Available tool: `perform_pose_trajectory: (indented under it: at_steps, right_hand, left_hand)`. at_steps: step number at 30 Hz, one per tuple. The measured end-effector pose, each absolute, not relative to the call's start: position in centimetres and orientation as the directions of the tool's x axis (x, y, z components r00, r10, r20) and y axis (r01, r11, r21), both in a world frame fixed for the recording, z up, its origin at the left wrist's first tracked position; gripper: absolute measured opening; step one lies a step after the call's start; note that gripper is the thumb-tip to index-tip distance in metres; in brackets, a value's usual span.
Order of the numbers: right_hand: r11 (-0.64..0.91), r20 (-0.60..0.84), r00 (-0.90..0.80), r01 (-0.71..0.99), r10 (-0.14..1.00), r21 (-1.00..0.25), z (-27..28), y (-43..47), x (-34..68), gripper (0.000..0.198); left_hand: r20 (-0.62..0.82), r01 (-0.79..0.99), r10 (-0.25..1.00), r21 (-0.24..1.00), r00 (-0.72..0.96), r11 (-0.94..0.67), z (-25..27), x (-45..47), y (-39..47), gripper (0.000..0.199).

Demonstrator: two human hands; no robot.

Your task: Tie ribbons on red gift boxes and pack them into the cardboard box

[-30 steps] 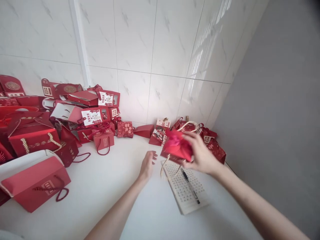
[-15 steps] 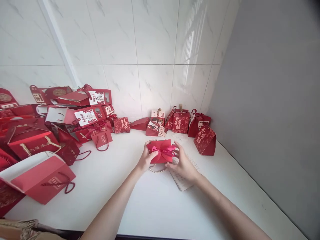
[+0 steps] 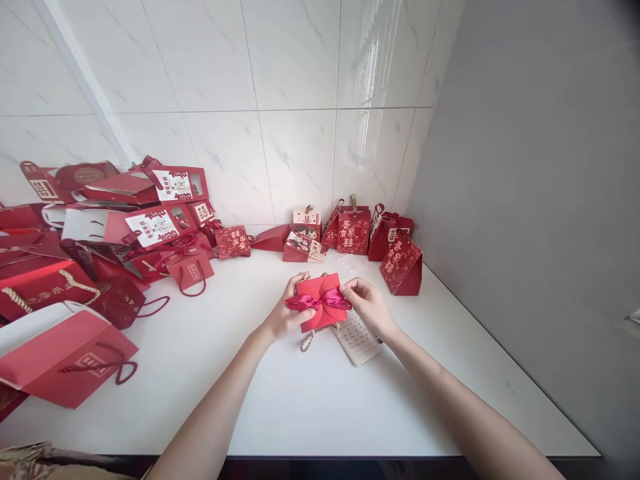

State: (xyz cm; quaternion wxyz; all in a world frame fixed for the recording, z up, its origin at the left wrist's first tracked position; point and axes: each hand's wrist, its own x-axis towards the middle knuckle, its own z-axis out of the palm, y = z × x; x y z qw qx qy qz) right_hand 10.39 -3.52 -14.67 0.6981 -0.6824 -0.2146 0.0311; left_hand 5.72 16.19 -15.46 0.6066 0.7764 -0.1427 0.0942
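A red gift box point(image 3: 311, 285) with petal-like flaps on top is held above the white table. Across it runs a shiny crimson ribbon point(image 3: 330, 297), tied at the centre. My left hand point(image 3: 287, 313) grips the box's left side, thumb on the top near the knot. At the upper right corner, my right hand point(image 3: 369, 303) pinches the ribbon's right end between thumb and fingers. A twisted cord handle point(image 3: 307, 341) hangs below the box's near edge. Under the box and right hand lies a sheet of printed paper point(image 3: 361, 350), partly covered.
Many red gift boxes and bags are heaped at the left, including an open red bag point(image 3: 75, 360) near the front. Along the tiled wall stand several small red boxes point(image 3: 354, 230). A grey panel point(image 3: 525, 200) borders the table's right side. Crumpled brown paper point(image 3: 45, 460) sits at the lower left.
My right hand has moved from the box's right side to pinch the ribbon end. The box has tilted to show more of its top. The camera view has shifted slightly.
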Motion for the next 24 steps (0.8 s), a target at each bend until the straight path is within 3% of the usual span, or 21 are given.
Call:
perform_pose_trajectory:
  at_steps: [8,19,24]
  right_hand:
    - [0.113,0.206,0.932,0.18,0.297,-0.977,-14.8,-3.5,10.6,0.044]
    - [0.206,0.125,0.963,0.075,0.239,-0.976,-15.1,-3.4,10.8,0.048]
    - [0.217,0.072,0.984,0.035,0.166,-0.976,-15.3,-3.5,11.4,0.037]
  left_hand:
    - [0.277,-0.291,-0.194,0.956,0.941,-0.044,-15.3,6.2,16.8,0.073]
    - [0.262,-0.266,-0.175,0.964,0.949,0.002,-15.5,6.7,17.2,0.072]
    - [0.237,-0.236,-0.17,0.971,0.956,0.029,-15.4,6.6,17.1,0.067]
